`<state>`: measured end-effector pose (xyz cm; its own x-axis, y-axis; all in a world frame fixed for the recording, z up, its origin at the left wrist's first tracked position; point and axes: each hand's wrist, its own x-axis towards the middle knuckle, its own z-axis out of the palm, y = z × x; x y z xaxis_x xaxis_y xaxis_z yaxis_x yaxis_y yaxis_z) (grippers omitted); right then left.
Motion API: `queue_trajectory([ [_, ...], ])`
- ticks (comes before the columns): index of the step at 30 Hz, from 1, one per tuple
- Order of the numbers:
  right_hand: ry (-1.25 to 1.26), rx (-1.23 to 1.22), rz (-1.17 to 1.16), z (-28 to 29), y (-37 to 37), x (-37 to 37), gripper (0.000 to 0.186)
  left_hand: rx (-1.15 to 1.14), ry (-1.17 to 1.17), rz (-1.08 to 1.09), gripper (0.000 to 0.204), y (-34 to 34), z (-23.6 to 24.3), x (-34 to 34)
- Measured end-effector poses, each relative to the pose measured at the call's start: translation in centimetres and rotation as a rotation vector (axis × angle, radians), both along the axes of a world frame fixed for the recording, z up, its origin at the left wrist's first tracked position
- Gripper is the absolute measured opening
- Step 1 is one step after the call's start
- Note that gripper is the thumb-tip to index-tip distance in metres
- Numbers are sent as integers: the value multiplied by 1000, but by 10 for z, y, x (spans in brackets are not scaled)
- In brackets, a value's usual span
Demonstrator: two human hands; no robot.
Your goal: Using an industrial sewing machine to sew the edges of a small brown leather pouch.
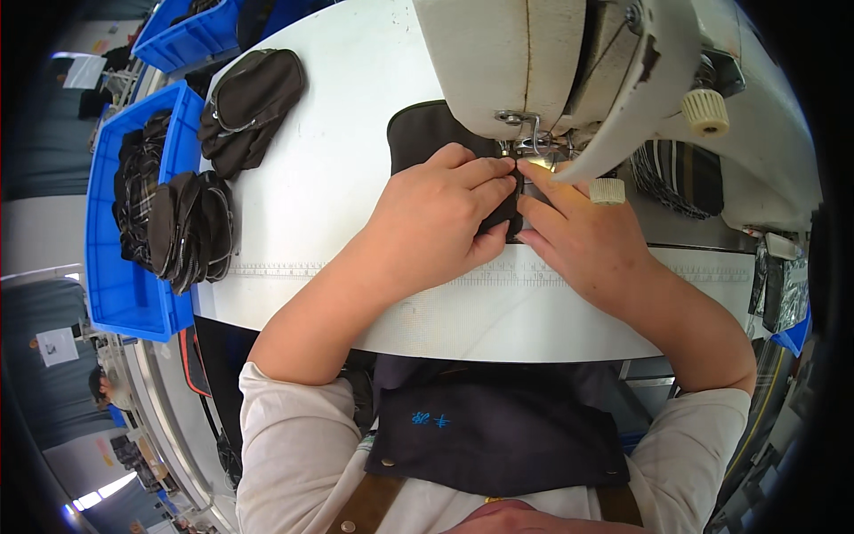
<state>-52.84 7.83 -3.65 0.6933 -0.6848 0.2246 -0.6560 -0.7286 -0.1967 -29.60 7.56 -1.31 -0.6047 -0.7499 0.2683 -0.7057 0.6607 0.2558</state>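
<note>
Panel [425, 133] matt cloth; bin [133, 301] glossy plastic; sewing machine [494, 62] probably metal.

Bright across the white desk [329, 160], yellow-lit under the sewing machine [498, 62]; dim on the dark fabric [431, 133]; bowed and blackened toward the margins.

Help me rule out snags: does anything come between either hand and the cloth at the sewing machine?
Nothing visible does: the left hand lies on the cloth, and the right hand is at its right edge.

White table [334, 116], curved edge, ruler markings [280, 270]. Far left: dark blue-grey panels [40, 147], pale wall [40, 233], white sheet [58, 347], bright light strip [107, 491].
</note>
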Motion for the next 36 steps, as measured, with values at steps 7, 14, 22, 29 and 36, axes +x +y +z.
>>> queue_trajectory([
  [7,29,-30,7,2,-3,0,36,-36,23,-8,40,-6,-5,1],
  [14,-73,2,55,-4,-2,-4,39,103,84,-36,41,-12,0,13],
  [22,-138,-27,181,-4,-1,-3,32,210,95,-34,35,-16,-3,13],
  [29,-138,-15,181,-7,1,-3,32,186,105,-49,30,-18,-4,11],
  [36,-124,-20,143,-10,0,1,33,149,96,-23,29,-23,-7,11],
])
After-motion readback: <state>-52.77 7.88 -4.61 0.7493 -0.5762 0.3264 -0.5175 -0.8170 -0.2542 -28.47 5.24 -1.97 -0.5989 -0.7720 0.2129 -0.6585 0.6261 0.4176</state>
